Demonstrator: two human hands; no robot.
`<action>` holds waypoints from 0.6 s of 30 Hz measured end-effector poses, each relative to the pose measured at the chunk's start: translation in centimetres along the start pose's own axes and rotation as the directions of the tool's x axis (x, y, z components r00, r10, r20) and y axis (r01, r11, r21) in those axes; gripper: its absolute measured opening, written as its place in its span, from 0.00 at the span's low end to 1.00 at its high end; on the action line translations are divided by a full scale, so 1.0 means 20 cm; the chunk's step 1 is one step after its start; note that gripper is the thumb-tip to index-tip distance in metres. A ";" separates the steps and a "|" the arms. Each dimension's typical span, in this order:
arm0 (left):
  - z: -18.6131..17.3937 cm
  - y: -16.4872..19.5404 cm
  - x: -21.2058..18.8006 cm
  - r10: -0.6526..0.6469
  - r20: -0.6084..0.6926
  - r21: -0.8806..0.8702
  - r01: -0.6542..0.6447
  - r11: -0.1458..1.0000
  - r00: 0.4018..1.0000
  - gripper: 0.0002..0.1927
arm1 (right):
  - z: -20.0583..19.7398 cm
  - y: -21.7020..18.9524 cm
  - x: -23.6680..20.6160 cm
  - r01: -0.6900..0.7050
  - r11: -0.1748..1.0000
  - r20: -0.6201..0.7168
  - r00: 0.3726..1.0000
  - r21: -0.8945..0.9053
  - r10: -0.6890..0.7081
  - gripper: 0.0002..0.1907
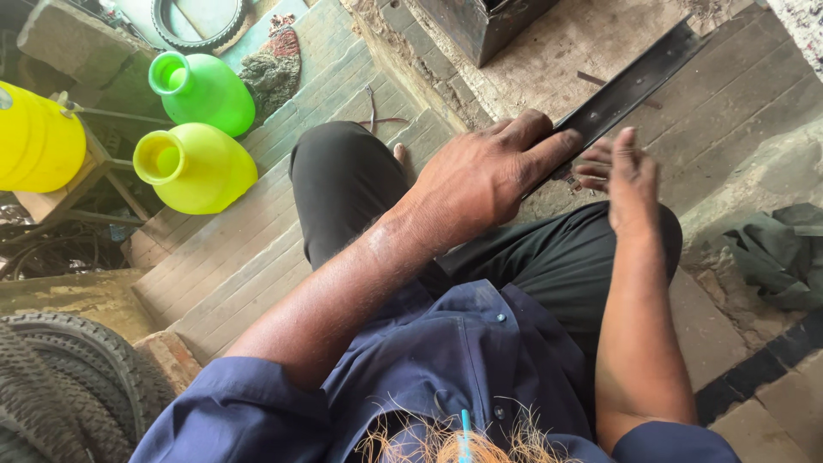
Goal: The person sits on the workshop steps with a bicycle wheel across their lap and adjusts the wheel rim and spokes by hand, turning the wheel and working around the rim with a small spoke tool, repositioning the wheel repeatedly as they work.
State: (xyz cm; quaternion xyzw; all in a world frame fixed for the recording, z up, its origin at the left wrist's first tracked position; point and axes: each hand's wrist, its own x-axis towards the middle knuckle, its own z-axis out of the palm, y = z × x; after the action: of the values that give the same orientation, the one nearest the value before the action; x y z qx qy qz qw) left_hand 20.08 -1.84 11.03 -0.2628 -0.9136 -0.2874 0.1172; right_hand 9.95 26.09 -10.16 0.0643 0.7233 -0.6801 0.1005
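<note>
Two hands of mine are on one long dark strip (630,86), and everything turns on how that strip runs: its long axis goes from my lap up and away to the right, so most of its length lies beyond my fingertips and only a short stretch sits under them. Nearest me, below both wrists, are my blue shirt (446,360) and the black trousers (549,257) over my raised knees, which carry the near end of the strip. My left hand (480,176) lies flat over that near end, fingers stretched out and close together along the strip, pressing down on it rather than curled round it; the fingertips point up its length. Just to the right of them, my right hand (621,176) stands edge-on beside the strip, fingers loosely half open, the tips bent in toward the edge of the strip; I cannot tell from here whether they pinch it or only brush it, since the picture is blurred there. The left hand is the one more fully upon it. Beyond the fingertips the strip crosses the worn plank floor (729,103) toward a dark metal box (480,26). Well off to the left of my left hand lie a yellow-green plastic jug (201,167), a green one (206,90) behind it, and a yellow container (34,137); tyres (69,386) are stacked at the near left.
</note>
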 end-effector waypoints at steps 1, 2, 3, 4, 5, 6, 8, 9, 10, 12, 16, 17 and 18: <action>0.00 0.00 0.00 0.015 -0.011 -0.028 -0.016 0.999 1.000 0.18 | 0.03 -0.01 -0.03 -0.016 1.000 0.034 0.999 -0.018 0.017 0.40; 0.01 0.00 0.00 0.018 -0.022 -0.043 -0.019 0.999 1.000 0.18 | 0.06 -0.03 -0.05 -0.025 0.999 0.134 0.991 0.032 0.020 0.41; 0.01 0.01 0.00 0.021 -0.035 -0.058 -0.023 0.998 0.999 0.18 | 0.07 -0.05 -0.06 -0.036 0.996 0.233 0.972 0.080 0.016 0.42; 0.02 0.01 0.01 0.025 -0.049 -0.070 -0.028 0.997 0.999 0.18 | 0.08 -0.07 -0.07 -0.050 0.991 0.330 0.944 0.126 0.005 0.44; 0.02 0.02 0.02 0.015 -0.042 -0.071 -0.018 0.997 0.999 0.18 | 0.09 -0.08 -0.08 -0.075 0.984 0.360 0.933 0.164 0.011 0.43; 0.02 0.02 0.03 0.002 -0.037 -0.071 -0.005 0.997 0.999 0.18 | 0.09 -0.10 -0.08 -0.102 0.974 0.391 0.920 0.200 0.016 0.43; 0.01 0.02 0.05 -0.015 -0.021 -0.046 0.014 0.999 1.000 0.17 | 0.09 -0.12 -0.08 -0.132 0.962 0.441 0.897 0.237 0.015 0.43; 0.01 0.02 0.07 -0.020 -0.009 -0.023 0.020 1.000 1.000 0.15 | 0.09 -0.13 -0.09 -0.135 0.961 0.458 0.889 0.240 0.011 0.44; 0.01 0.02 0.09 -0.029 0.004 0.000 0.029 1.000 1.000 0.13 | 0.08 -0.13 -0.09 -0.141 0.960 0.475 0.880 0.242 0.010 0.44; 0.00 0.01 0.12 -0.024 0.000 0.042 0.024 0.999 1.000 0.13 | 0.09 -0.14 -0.11 -0.202 0.935 0.533 0.846 0.290 0.017 0.44; -0.01 0.01 0.17 0.010 -0.029 0.063 -0.009 0.998 1.000 0.22 | 0.11 -0.15 -0.12 -0.174 0.963 0.557 0.830 0.204 0.032 0.42; -0.01 0.02 0.17 0.017 -0.028 0.063 -0.016 0.998 0.999 0.23 | 0.11 -0.15 -0.12 -0.185 0.960 0.560 0.828 0.209 0.037 0.42; -0.01 0.02 0.18 0.024 -0.027 0.061 -0.023 0.998 0.999 0.25 | 0.11 -0.15 -0.12 -0.196 0.957 0.562 0.826 0.213 0.044 0.42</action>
State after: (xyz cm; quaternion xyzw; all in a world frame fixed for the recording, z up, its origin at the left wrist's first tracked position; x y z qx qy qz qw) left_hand 17.43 -0.20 12.72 -0.2658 -0.9171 -0.2616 0.1412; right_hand 11.75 23.82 -6.73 -0.0759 0.5617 -0.7513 0.3380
